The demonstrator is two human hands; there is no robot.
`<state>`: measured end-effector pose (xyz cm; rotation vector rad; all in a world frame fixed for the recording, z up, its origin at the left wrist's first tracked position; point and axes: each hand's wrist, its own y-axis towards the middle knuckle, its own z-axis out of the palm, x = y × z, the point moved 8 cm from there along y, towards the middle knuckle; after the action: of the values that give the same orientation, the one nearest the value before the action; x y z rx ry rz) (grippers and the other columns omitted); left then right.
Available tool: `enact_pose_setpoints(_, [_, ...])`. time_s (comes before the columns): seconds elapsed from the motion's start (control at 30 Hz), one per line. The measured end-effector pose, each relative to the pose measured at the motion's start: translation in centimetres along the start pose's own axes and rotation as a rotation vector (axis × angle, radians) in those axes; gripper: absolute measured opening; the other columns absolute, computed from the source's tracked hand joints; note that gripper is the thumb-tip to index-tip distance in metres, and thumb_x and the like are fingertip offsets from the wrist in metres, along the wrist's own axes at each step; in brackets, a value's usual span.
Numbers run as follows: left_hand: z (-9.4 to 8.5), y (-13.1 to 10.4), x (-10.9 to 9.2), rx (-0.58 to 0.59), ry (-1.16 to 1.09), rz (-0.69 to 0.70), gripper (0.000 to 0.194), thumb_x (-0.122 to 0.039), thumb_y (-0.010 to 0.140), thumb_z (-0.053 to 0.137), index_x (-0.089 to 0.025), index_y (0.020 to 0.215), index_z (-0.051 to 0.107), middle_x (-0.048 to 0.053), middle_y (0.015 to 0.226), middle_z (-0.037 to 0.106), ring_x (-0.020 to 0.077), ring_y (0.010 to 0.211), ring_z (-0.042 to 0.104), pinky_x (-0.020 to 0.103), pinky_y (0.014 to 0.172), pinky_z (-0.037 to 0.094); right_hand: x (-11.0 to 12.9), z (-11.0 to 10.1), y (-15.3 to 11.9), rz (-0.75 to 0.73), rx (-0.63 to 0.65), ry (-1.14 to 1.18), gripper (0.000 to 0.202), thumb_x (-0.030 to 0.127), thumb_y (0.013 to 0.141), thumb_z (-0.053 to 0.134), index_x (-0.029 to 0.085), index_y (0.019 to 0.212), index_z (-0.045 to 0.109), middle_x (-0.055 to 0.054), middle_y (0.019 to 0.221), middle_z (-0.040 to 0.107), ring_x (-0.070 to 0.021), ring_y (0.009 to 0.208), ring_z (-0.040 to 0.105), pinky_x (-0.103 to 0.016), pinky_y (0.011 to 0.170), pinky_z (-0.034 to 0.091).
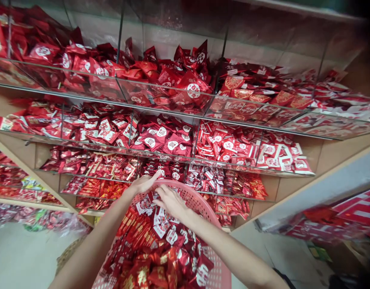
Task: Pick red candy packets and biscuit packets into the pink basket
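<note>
A pink perforated plastic basket (pixel 213 216) stands close in front, filled with small wrapped packets in red, orange, dark red and white. At its far left rim is my left hand (pixel 145 184), its fingers pointing right toward the shelf; what it holds, if anything, I cannot make out. My right hand (pixel 171 202) reaches over the far part of the basket, fingers spread and bent above white-and-red packets (pixel 160 222). Orange packets (pixel 136 226) lie to the left of these, and dark red packets with white labels (pixel 183 237) lie nearer on the right.
Glass-fronted shelves (pixel 160 106) hold rows of red packets in divided compartments across the view. At the lower left, plastic bags (pixel 37 216) lie by the pale floor (pixel 22 253). Red printed packaging (pixel 347 212) and a dark box area are at the lower right.
</note>
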<state>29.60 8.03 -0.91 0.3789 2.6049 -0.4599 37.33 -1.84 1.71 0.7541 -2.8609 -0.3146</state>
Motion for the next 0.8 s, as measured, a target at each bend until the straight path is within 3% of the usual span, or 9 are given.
enact_pose_setpoints(0.2, [0.1,0.0,0.1,0.014,-0.007,-0.017,0.086,-0.075,0.073,0.007,-0.019,0.097,0.067,0.011,0.097,0.068,0.0303,0.096,0.059,0.038,0.083,0.041,-3.3,-0.3,-1.7,0.101,-0.022,0.132,0.024,0.032,0.086,0.047,0.02,0.107,0.048,-0.009,0.103,0.053,-0.0206,0.088,0.056,-0.033,0.07,0.048])
enact_pose_setpoints(0.47, [0.1,0.1,0.3,-0.006,0.013,-0.024,0.087,-0.076,0.072,0.008,-0.019,0.097,0.068,0.011,0.102,0.066,0.0308,0.1,0.057,0.038,0.083,0.041,-2.7,0.0,-0.9,0.089,-0.022,0.008,0.025,0.032,0.083,0.052,0.02,0.104,0.05,-0.008,0.103,0.053,-0.0227,0.093,0.053,-0.034,0.073,0.046])
enact_pose_setpoints(0.8, [0.6,1.0,1.0,-0.004,0.012,0.004,0.087,-0.078,0.071,0.009,-0.02,0.103,0.066,0.012,0.112,0.062,0.0313,0.103,0.055,0.038,0.081,0.041,-3.1,0.8,-1.0,0.107,-0.018,0.037,0.024,0.033,0.083,0.052,0.02,0.103,0.053,-0.008,0.102,0.054,-0.022,0.094,0.052,-0.035,0.077,0.045])
